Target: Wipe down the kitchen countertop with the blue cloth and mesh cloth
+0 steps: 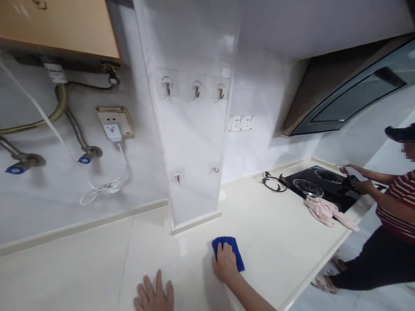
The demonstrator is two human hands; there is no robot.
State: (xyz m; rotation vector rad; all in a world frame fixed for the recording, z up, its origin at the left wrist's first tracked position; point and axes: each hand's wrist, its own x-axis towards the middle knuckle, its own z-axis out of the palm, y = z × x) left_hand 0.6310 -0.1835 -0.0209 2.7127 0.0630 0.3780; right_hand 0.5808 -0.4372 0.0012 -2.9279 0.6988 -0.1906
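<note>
Your left hand (154, 293) nearest: open, fingers spread, empty, flat on cream countertop (275, 233), apparently bracing. Right hand (225, 261) ahead of it, holding blue cloth (235, 255) under palm, pressed to surface. Beyond right hand: pink towel (324, 211) beside gas hob (319, 183), co-worker (394, 216) at hob.

**Bright Room, Bent Edges**

The whole room is lit brightly and evenly. Soft shadows are cast on the surface (275, 259) next to the right hand (225, 262). A pale shine is seen on the white wall (191, 142) and on the glass of the cooker hood (353, 95). The picture is bent near its edges, so straight lines look curved. Most things are seen sharply.
</note>
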